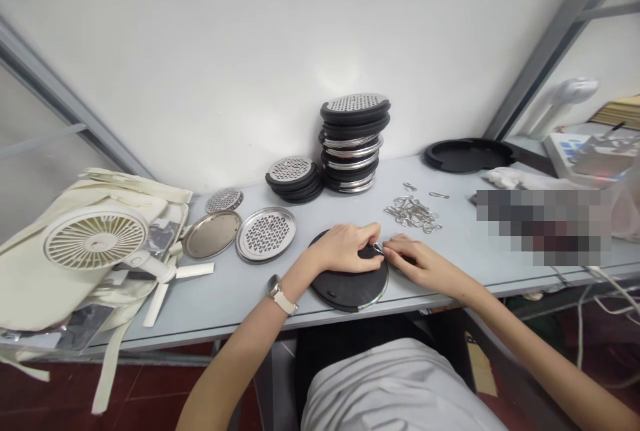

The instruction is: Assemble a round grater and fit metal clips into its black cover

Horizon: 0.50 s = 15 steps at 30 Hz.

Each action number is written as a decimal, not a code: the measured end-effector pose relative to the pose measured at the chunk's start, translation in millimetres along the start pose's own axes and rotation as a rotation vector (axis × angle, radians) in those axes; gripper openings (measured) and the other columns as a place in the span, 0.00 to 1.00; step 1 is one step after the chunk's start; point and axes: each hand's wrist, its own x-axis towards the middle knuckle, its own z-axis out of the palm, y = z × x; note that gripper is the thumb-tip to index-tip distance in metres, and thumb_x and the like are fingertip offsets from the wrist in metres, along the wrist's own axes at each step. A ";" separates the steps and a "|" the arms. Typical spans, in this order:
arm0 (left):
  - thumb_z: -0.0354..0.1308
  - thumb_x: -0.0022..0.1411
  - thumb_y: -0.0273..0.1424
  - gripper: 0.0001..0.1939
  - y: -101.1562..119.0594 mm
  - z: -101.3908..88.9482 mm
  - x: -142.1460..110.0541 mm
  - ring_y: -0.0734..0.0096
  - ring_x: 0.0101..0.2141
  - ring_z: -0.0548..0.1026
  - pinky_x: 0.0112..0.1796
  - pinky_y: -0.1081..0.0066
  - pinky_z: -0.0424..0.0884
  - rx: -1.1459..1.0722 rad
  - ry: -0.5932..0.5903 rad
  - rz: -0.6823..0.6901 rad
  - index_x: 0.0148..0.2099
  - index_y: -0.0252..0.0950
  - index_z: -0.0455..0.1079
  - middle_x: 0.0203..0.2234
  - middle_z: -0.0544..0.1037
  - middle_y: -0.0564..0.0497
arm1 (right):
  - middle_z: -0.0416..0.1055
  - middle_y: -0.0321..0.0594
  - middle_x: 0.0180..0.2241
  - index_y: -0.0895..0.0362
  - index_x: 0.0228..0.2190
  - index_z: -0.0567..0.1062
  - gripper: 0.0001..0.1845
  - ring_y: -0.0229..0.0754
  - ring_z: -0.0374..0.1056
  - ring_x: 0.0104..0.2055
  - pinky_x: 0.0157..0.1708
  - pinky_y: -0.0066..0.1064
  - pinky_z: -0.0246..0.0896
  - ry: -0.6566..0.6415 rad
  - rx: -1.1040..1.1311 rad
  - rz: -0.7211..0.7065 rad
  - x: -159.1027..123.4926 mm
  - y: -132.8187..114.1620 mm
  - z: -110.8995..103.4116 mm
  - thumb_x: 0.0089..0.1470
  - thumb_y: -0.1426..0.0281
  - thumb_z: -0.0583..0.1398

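L hand (340,249) draped over black round disc (347,289) on grey table (165,304), grip unclear; R hand (420,264) pinching small steel clip (379,248) at disc's edge, fingertips together. Loose clips (413,212) nearby.

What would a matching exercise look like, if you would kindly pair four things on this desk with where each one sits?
Things:
1. Black round disc
2. Heap of wire clips
3. White desk fan
4. Tall stack of black and steel discs

Places:
A. Lying on a cream cloth bag
B. At the back of the desk, against the white wall
C. Under the left hand
D. Loose on the desk, just beyond the hands

Pairs: 1-C, 2-D, 3-A, 4-B
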 end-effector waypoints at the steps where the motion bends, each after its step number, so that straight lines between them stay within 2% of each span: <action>1: 0.54 0.56 0.39 0.12 -0.2 0.5 0.1 0.75 0.24 0.66 0.26 0.74 0.56 0.021 0.000 0.002 0.38 0.39 0.59 0.24 0.69 0.57 | 0.57 0.33 0.20 0.55 0.20 0.58 0.19 0.40 0.59 0.28 0.33 0.31 0.55 0.011 -0.013 -0.002 0.0 0.0 0.5 0.63 0.65 0.46; 6: 0.53 0.57 0.41 0.12 0.6 1.0 0.5 0.72 0.26 0.69 0.26 0.73 0.56 0.099 -0.021 -0.011 0.38 0.39 0.60 0.25 0.71 0.55 | 0.59 0.34 0.20 0.55 0.20 0.59 0.19 0.40 0.59 0.27 0.32 0.31 0.55 0.042 -0.052 -0.018 0.9 -0.3 2.2 0.62 0.66 0.47; 15: 0.54 0.57 0.40 0.12 3.0 0.1 1.1 0.71 0.27 0.71 0.28 0.73 0.57 0.080 -0.030 -0.021 0.39 0.39 0.60 0.29 0.74 0.55 | 0.61 0.36 0.21 0.55 0.20 0.61 0.20 0.41 0.60 0.29 0.34 0.33 0.57 0.015 -0.046 -0.015 1.0 0.2 0.3 0.63 0.65 0.46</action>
